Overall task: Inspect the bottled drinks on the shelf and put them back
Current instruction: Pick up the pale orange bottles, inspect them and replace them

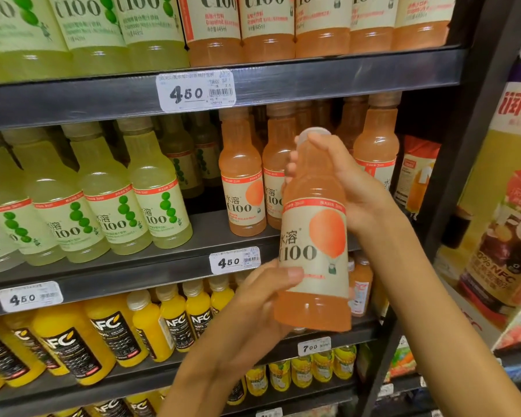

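A pink-orange plastic drink bottle (313, 260) with a cream label, an orange balloon print and the lettering C100 is held upright, slightly tilted, in front of the dark metal shelving (103, 100), off the shelf and nearer than the shelved rows. Its neck and shoulder are gripped by the right hand (343, 182), whose fingers are curled round the far side just below the pale cap (315, 132). Its lower part is held by the left hand (259, 299), with the thumb pressed on the label's lower left edge and the remaining fingers wrapped under and behind the base.

Directly behind the held bottle, on the middle shelf, a row of matching pink-orange bottles (244, 188) is seen standing. To their left on the same shelf, pale green bottles (160, 194) with green-dot labels are ranged in rows. The same two kinds are repeated on the upper shelf, green to the left and pink-orange to the right. On the lower shelf, bright yellow juice bottles (73, 344) with black NFC labels are lined up, and smaller yellow bottles (301, 371) are placed one level below them.

White price tags (196, 90) marked 4.50 are fixed on the shelf edges, and one marked 7.00 (313, 346) is fixed lower down. At the far right, a printed juice display panel (500, 230) is set beside the shelving upright.
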`<state>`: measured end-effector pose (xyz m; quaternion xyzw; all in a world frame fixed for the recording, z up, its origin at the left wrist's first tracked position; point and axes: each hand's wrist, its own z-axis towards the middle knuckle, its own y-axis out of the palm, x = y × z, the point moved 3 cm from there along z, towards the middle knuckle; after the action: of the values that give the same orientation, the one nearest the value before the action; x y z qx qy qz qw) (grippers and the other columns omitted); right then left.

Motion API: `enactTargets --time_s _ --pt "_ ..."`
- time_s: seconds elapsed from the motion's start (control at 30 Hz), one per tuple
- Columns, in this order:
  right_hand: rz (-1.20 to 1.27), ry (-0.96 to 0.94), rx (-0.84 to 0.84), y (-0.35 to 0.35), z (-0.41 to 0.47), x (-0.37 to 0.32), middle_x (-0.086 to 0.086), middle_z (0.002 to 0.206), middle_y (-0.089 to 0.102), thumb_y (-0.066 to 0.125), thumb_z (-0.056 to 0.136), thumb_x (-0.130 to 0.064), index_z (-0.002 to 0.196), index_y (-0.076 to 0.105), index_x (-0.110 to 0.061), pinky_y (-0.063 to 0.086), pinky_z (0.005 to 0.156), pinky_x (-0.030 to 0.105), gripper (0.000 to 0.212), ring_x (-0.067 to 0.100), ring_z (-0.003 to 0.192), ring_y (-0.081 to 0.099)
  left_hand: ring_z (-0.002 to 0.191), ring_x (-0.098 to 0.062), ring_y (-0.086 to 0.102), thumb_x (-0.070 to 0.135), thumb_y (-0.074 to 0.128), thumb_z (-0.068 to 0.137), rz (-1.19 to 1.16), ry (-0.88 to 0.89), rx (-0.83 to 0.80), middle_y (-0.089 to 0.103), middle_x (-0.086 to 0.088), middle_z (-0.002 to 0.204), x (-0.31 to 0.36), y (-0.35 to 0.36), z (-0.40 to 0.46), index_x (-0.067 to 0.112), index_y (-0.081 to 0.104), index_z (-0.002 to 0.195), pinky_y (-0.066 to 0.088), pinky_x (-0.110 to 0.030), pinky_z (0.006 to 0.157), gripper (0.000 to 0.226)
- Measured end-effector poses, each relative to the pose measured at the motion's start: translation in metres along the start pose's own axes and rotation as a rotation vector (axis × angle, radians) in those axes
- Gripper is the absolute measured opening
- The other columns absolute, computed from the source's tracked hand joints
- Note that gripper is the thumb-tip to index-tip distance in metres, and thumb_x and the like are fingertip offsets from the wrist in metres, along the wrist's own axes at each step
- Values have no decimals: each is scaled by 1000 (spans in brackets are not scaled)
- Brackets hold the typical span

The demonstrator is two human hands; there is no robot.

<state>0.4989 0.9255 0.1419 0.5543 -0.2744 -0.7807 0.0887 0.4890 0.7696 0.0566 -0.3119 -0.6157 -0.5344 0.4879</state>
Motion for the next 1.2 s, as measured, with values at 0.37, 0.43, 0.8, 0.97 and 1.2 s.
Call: enactTargets --time_s 0.37,0.43,0.8,0.97,1.2 --pt "-746 -351 312 -10 -9 -11 2 109 68 57 94 -36 122 51 -22 56 81 29 32 12 95 68 112 -5 61 38 68 82 440 260 186 66 9 122 -2 -14 56 28 42 136 52 -23 89 60" --pt "-770 -432 317 -11 -7 -16 1 108 68 56 95 -31 119 53 -21 56 80 26 26 11 96 68 116 -6 59 33 66 83 471 309 204 62 6 128 -3 -15 68 24 38 141 51 -27 95 65" --pt "-692 -503 432 -44 12 -32 5 97 71 61 93 -29 128 38 -7 58 78 30 47 14 89 71 131 -9 44 26 64 90 588 483 415 46 5 144 -15 -6 113 29 30 146 40 -41 108 65" --pt "-783 -653 411 -41 19 -31 6 89 68 64 91 -24 100 45 -9 55 73 32 26 15 83 67 133 -5 38 25 59 93 707 503 506 41 6 147 -14 -3 125 26 26 148 35 -32 111 64" --pt "-1067 -825 468 -46 21 -27 5 87 52 61 93 -26 89 53 -9 43 72 21 19 11 79 49 142 -23 23 23 65 89 1068 585 816 23 -11 154 -31 16 130 10 13 150 29 -40 115 81"
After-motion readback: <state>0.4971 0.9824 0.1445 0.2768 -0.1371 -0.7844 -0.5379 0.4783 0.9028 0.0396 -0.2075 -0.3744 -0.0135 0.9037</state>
